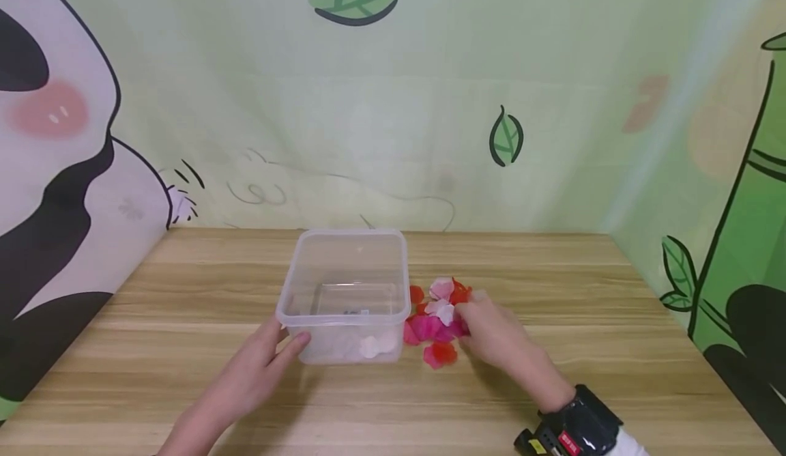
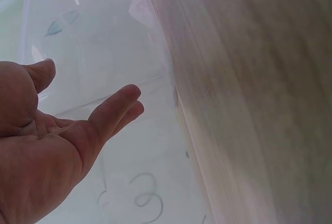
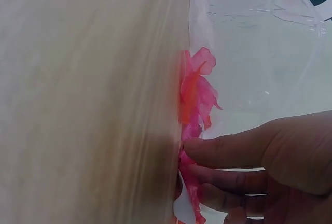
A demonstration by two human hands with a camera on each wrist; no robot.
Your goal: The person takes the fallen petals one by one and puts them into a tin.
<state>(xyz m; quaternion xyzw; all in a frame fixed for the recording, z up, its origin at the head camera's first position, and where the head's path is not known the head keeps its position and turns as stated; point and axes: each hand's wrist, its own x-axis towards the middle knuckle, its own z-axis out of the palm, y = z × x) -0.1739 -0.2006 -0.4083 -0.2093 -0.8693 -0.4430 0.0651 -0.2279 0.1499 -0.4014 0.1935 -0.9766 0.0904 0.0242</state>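
Observation:
A clear plastic box [image 1: 344,340] without a lid stands on the wooden table, with pale petals [image 1: 371,347] low inside it. At its front left corner is my left hand [image 1: 264,360], thumb toward the front wall. The left wrist view shows this hand [image 2: 67,136] with thumb and fingers spread apart beside the clear wall. Right of the box lies a loose heap of pink, red and white artificial petals [image 1: 424,328]. My right hand [image 1: 494,330] reaches into the heap's right side; its extended thumb and fingertips [image 3: 199,151] touch the magenta petals [image 3: 192,169].
The wooden table [image 1: 202,278] extends around the box and heap. A printed backdrop [image 1: 430,169] with a panda and leaves rises behind the table and on both sides. A black strapped device [image 1: 580,422] sits on the right wrist.

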